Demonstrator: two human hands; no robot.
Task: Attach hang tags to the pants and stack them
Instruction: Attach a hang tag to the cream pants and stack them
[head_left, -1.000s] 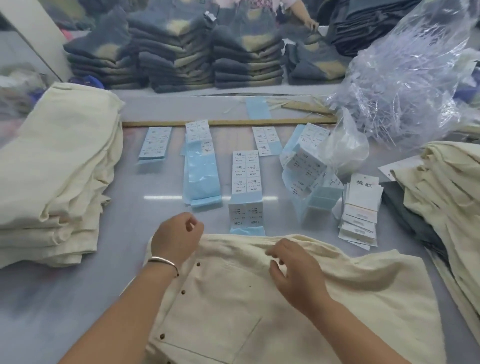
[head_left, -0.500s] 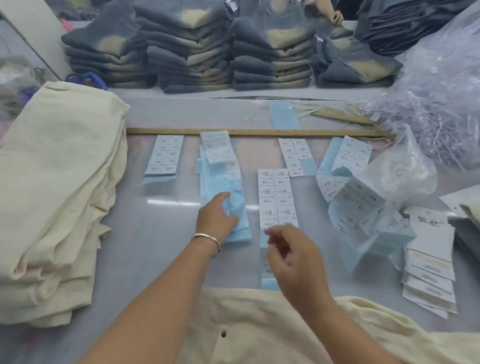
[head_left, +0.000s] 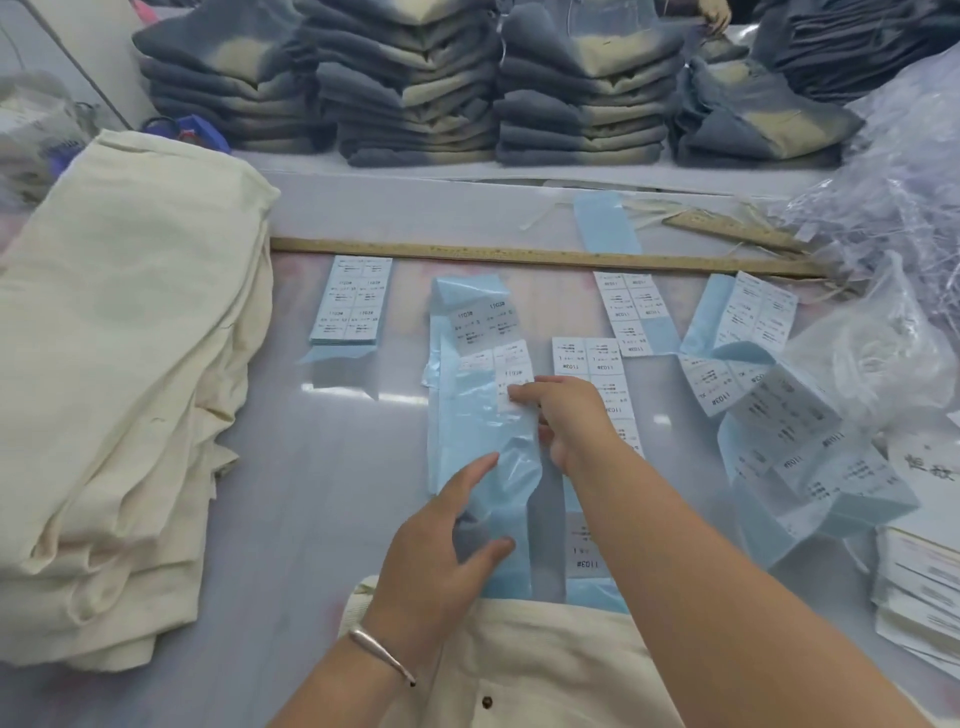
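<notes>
1. Head view, left hand: I see my left hand (head_left: 447, 540) lying on the lower part of a long blue label sheet (head_left: 483, 426), fingers nearly straight and loosely spread, thumb out to the side, pressing the sheet down onto the table (head_left: 322, 467). A silver bangle (head_left: 382, 652) sits on that wrist.
2. Head view, right hand: my right hand (head_left: 569, 415) reaches further up the same sheet, fingertips curled in and pinching a white sticker (head_left: 511, 389) at the sheet's right edge.
3. Head view, the pants: the cream pants (head_left: 519, 665) lie flat at the near edge of the table, under both forearms, a dark button showing. A tall stack of folded cream pants (head_left: 130, 389) stands at the left.
4. Head view, the tags: the hang tags (head_left: 919, 587) lie in a pile at the right edge, well apart from both hands. More label sheets (head_left: 592, 374) lie just beside my right hand, below a wooden ruler (head_left: 519, 255).
</notes>
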